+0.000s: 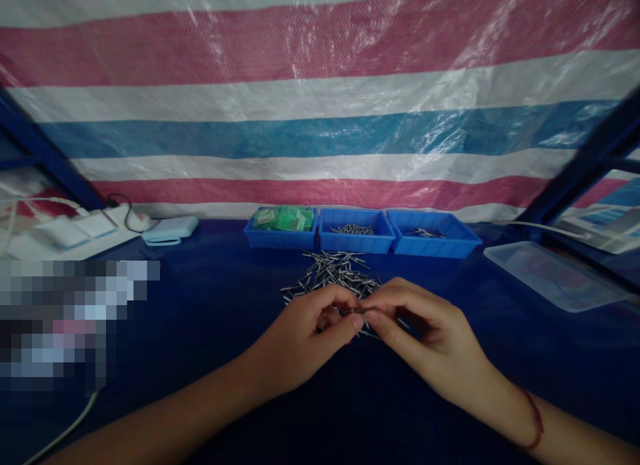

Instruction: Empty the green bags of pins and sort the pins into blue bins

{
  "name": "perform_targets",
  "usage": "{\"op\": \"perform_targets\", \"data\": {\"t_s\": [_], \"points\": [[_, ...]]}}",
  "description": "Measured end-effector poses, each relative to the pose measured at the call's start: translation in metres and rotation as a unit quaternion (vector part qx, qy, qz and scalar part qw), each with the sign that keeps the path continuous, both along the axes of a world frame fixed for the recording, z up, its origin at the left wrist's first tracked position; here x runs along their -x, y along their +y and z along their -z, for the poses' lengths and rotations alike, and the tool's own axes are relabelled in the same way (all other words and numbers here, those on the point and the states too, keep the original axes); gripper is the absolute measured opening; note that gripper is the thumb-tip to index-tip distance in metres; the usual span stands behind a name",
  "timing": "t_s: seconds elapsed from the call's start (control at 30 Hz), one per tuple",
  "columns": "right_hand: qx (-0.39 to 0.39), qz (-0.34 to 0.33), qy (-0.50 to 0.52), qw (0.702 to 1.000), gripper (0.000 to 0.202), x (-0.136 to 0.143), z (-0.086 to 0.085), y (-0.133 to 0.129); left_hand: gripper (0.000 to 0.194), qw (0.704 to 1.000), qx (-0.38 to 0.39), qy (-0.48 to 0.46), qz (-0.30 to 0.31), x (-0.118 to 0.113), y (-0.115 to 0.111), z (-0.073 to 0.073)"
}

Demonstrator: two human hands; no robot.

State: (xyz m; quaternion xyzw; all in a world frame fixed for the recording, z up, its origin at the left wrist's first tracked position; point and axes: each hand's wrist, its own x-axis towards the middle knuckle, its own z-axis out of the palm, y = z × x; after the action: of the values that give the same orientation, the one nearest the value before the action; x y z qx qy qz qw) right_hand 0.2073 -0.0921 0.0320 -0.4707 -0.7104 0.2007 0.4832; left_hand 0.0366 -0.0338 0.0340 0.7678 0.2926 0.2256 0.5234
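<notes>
Both hands meet at the middle of the blue table, in front of a pile of thin metal pins point(333, 270) that look like blind rivets. Between thumb and forefinger, my left hand point(320, 325) pinches one end of a thin metal pin point(356, 310). At its other end, the thumb and fingertips of my right hand point(425, 325) are closed on the same pin. Fingertips cover much of it, so its exact shape is hard to make out. The near part of the pile is hidden behind the hands.
Behind the pile stand three blue bins: the left bin point(283, 239) with green-and-clear bags, the middle bin point(356, 244) and right bin point(435, 246) with metal pins. A clear plastic lid point(550, 275) lies right. A light-blue case point(170, 230) and power strip point(95, 235) sit left.
</notes>
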Motion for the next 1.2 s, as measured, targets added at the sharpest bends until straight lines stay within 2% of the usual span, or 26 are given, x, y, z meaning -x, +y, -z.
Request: {"op": "perform_targets", "data": {"t_s": [0.23, 0.4, 0.47, 0.53, 0.63, 0.7, 0.83, 0.97, 1.07, 1.2], "points": [[0.02, 0.016, -0.013, 1.0, 0.008, -0.001, 0.004, 0.003, 0.011, 0.994, -0.076, -0.026, -0.077, 0.0, 0.0, -0.002], [0.008, 0.01, -0.045, 0.999, 0.013, -0.006, 0.0, 0.007, 0.019, 0.994, -0.072, -0.022, -0.077, 0.001, -0.001, -0.004], [-0.022, 0.07, -0.06, 0.995, 0.016, -0.018, -0.002, 0.015, 0.023, 0.994, -0.067, -0.024, -0.08, 0.002, -0.001, -0.005], [-0.06, 0.181, -0.075, 0.979, 0.019, -0.037, -0.002, 0.026, 0.026, 0.993, -0.076, -0.026, -0.087, 0.004, 0.001, -0.007], [-0.059, 0.362, -0.133, 0.921, 0.031, -0.072, -0.001, 0.044, 0.026, 0.988, -0.119, -0.008, -0.097, 0.009, 0.007, -0.009], [-0.051, 0.39, -0.159, 0.905, 0.034, -0.09, 0.0, 0.054, 0.025, 0.982, -0.161, 0.012, -0.099, 0.012, 0.012, -0.011], [-0.032, 0.386, -0.183, 0.904, 0.038, -0.105, 0.003, 0.06, 0.024, 0.97, -0.212, 0.06, -0.104, 0.019, 0.033, -0.01], [-0.017, 0.349, -0.18, 0.919, 0.037, -0.093, 0.01, 0.054, 0.024, 0.953, -0.251, 0.109, -0.133, 0.029, 0.062, -0.004], [-0.014, 0.267, -0.185, 0.946, 0.029, -0.076, 0.018, 0.052, 0.025, 0.937, -0.286, 0.144, -0.14, 0.038, 0.079, 0.002], [-0.033, 0.143, -0.208, 0.967, 0.02, -0.053, 0.022, 0.052, 0.024, 0.93, -0.304, 0.185, -0.094, 0.044, 0.087, 0.009]]}}
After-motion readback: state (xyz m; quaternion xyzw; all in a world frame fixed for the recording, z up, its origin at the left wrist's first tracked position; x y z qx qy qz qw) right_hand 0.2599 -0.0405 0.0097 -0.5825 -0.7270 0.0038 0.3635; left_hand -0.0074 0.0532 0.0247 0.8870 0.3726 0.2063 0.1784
